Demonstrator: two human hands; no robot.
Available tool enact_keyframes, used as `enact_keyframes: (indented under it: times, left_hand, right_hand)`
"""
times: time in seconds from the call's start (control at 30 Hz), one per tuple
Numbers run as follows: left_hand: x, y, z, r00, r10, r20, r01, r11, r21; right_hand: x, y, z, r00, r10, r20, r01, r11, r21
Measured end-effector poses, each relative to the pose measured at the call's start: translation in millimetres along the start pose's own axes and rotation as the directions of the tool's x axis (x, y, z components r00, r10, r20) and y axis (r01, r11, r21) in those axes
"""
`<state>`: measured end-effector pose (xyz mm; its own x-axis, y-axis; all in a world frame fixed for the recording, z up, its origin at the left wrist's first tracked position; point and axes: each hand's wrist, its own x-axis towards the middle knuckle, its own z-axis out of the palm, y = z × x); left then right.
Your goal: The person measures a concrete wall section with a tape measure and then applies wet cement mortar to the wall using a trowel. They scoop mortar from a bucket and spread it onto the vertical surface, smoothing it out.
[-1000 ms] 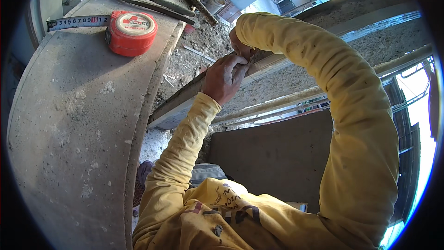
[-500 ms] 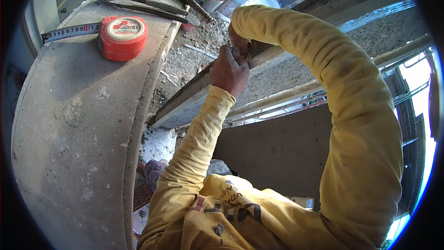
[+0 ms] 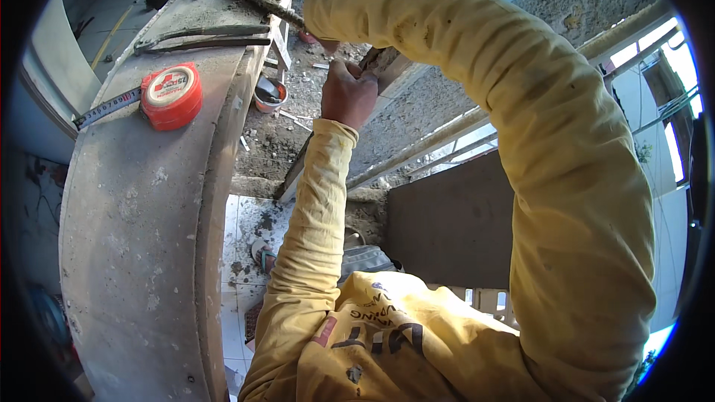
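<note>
My left hand (image 3: 350, 95) is closed, its curled fingers against a long grey ledge (image 3: 395, 78); what they may grip is hidden. Just beyond it, little shows of my right hand (image 3: 326, 45), as the bent yellow sleeve (image 3: 424, 18) covers most of it and its fingers are out of sight. To the left, on a dusty curved board (image 3: 141, 216), lies a red tape measure (image 3: 173, 97) with some blade pulled out. Pincers (image 3: 205, 39) with long dark handles rest behind it, and a hammer (image 3: 257, 0) lies farther back, its handle reaching past the board's edge.
Below the board, a small bucket (image 3: 269, 95) with things in it stands on rubble-strewn ground (image 3: 261, 134). Dusty white tiles (image 3: 253, 253) and a sandalled foot (image 3: 262, 253) show lower down. A dark panel (image 3: 450, 223) and rails (image 3: 417, 150) lie to the right.
The view has shifted, bringing the bucket and more tiles into sight. My right hand has moved up and left, and its sleeve now hides most of it. My left hand stays at the ledge.
</note>
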<state>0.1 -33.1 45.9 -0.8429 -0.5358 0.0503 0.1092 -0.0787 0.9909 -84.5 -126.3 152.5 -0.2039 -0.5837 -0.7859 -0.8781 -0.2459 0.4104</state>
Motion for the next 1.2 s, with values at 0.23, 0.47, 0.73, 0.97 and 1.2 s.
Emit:
enact_keyframes:
  times: [0.23,0.47,0.73,0.97,1.2]
  left_hand:
    - [28,-16,-14,0.829,0.542,0.137,-0.556,0.771,0.311]
    - [29,32,-50,0.914,-0.043,0.403,0.043,0.999,0.01]
    - [6,29,-26,0.883,-0.008,0.469,-0.011,0.999,0.037]
    - [1,-3,-39,0.857,0.291,0.424,-0.366,0.925,0.105]
    - [-13,-17,-20,0.815,0.521,0.253,-0.58,0.739,0.343]
  right_hand:
    - [-59,-32,-35,0.373,-0.368,-0.852,-0.061,0.906,-0.418]
    - [-247,-103,16,0.189,0.36,-0.914,0.502,0.765,0.405]
    - [-290,-163,174,0.224,0.708,-0.669,0.713,0.349,0.608]
    - [-269,-216,269,0.442,0.84,-0.315,0.694,-0.098,0.713]
    - [-244,-251,306,0.537,0.811,-0.234,0.632,-0.203,0.748]
